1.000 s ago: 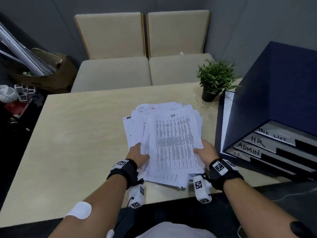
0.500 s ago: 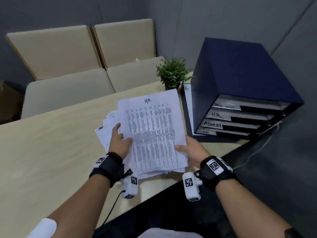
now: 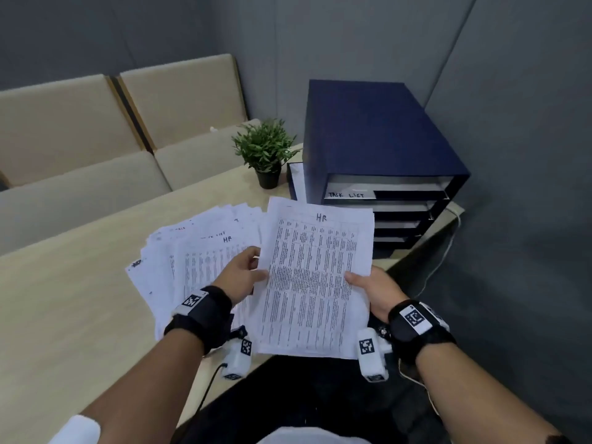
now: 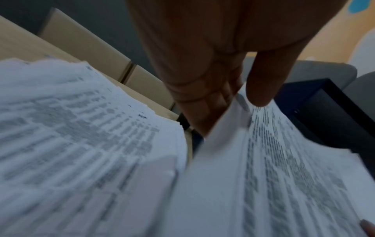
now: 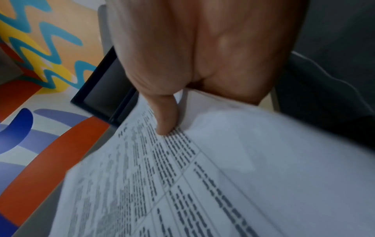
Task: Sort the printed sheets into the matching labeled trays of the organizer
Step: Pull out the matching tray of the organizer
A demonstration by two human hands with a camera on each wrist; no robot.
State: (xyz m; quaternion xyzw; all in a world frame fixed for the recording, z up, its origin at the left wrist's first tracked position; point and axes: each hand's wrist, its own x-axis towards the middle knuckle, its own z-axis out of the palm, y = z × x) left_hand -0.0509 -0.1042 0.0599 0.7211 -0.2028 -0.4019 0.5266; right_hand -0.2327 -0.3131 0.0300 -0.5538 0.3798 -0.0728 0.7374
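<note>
Two hands are working the paper here: the right hand point(image 3: 376, 291) is pinching the right edge of the top sheet point(image 3: 315, 280), thumb point(image 5: 165, 115) pressing down on the print with the fingers tucked underneath, and the left hand point(image 3: 238, 277) is gripping that same sheet's left edge, thumb on top, while the fanned stack point(image 3: 192, 261) is lying beneath it. The sheet, headed "HR" in handwriting, is hanging lifted over the table's near corner, just in front of the organizer point(image 3: 378, 149). One sheet up, then, and a loose pile too smeared to count; a second "HR" heading is peeking out of it. The organizer is showing four tray fronts, yet only the top label, "TASK LIST" point(image 3: 347, 195), is reading clearly, the lower ones being covered by the raised sheet. Both wrist views are blurring the dense table print badly. The organizer is a dark blue box on the pale wood-grain table point(image 3: 64, 299), one small potted plant point(image 3: 264, 152) is sitting beside it, and two beige padded seats point(image 3: 96, 129) are lining the grey wall.
</note>
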